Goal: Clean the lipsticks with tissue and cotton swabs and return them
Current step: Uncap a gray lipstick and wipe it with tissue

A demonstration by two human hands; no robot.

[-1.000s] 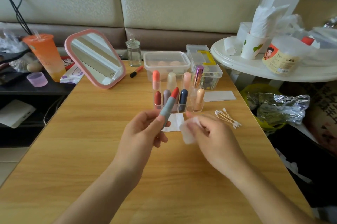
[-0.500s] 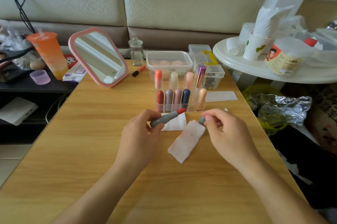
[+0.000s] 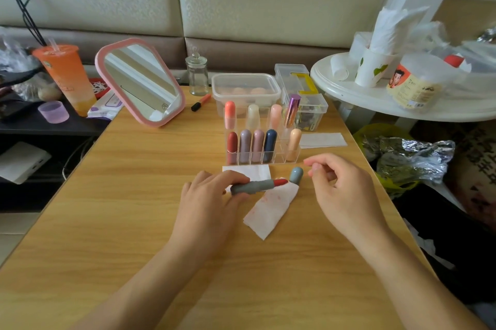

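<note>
Lipstick, grey tube with red bullet bared, lies level, tip toward 3 o'clock, gripped by the left hand over a stained tissue on the wooden tabletop. Its rounded cap stands at the tip, beside the right hand, whose loosely curled fingers hold nothing.

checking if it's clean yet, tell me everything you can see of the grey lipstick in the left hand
The grey lipstick is a matte grey tube, uncapped, with its red bullet out at the right end. It lies almost level, tip over the red-smeared tissue. The left hand pinches its base. Its grey cap stands just beyond the tip.
</note>
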